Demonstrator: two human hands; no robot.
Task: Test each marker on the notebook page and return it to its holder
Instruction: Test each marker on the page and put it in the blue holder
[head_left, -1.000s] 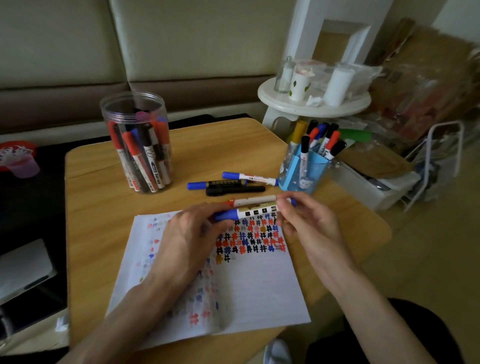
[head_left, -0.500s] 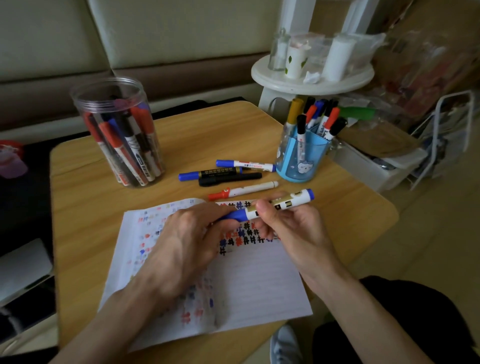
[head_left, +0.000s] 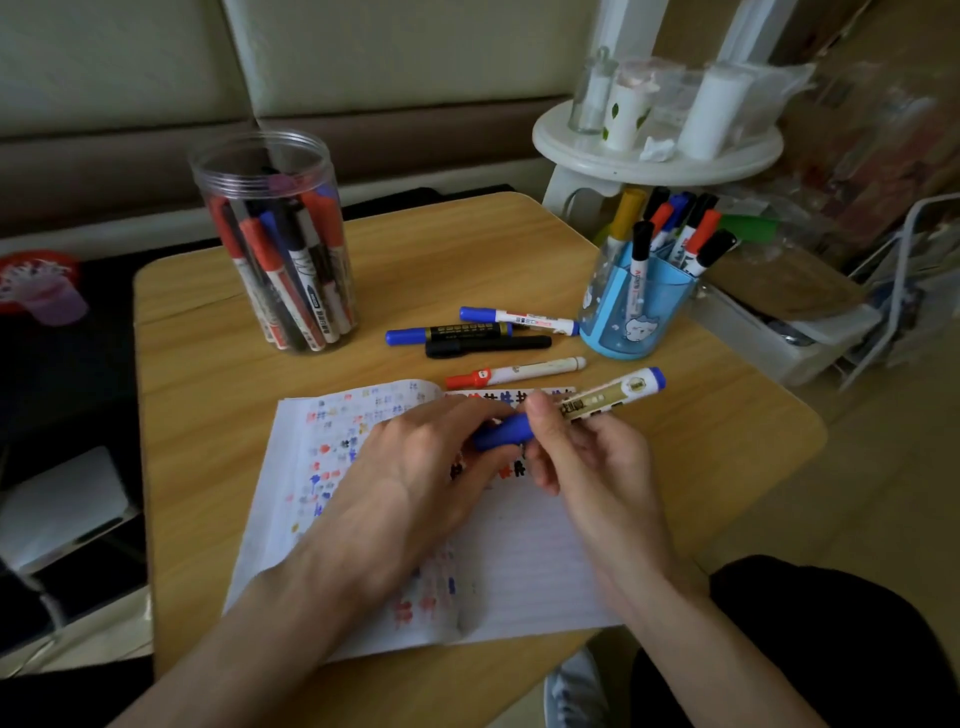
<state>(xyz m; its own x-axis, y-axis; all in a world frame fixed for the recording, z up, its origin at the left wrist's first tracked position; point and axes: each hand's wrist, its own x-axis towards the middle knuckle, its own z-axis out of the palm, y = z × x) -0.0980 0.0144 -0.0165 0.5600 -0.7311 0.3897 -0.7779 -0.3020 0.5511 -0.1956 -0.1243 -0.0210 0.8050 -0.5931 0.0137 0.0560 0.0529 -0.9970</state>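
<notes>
A blue-capped marker (head_left: 597, 402) with a gold and white barrel is held over the notebook page (head_left: 524, 566), which carries rows of coloured test marks. My left hand (head_left: 415, 478) grips its blue cap end. My right hand (head_left: 582, 457) pinches the barrel. The cap looks still on. A clear jar (head_left: 275, 244) full of markers stands at the table's back left. A blue holder (head_left: 634, 317) with several markers stands at the right.
Loose markers lie between jar and holder: a blue and white one (head_left: 519, 318), a blue and gold one (head_left: 447, 332), a black one (head_left: 488, 346), a red-capped one (head_left: 514, 372). A white round stand (head_left: 654, 150) with bottles is behind the wooden table (head_left: 197, 405).
Both hands lifted the blue marker off the table and tilted it, its far end rising to the right. The camera moved closer.
</notes>
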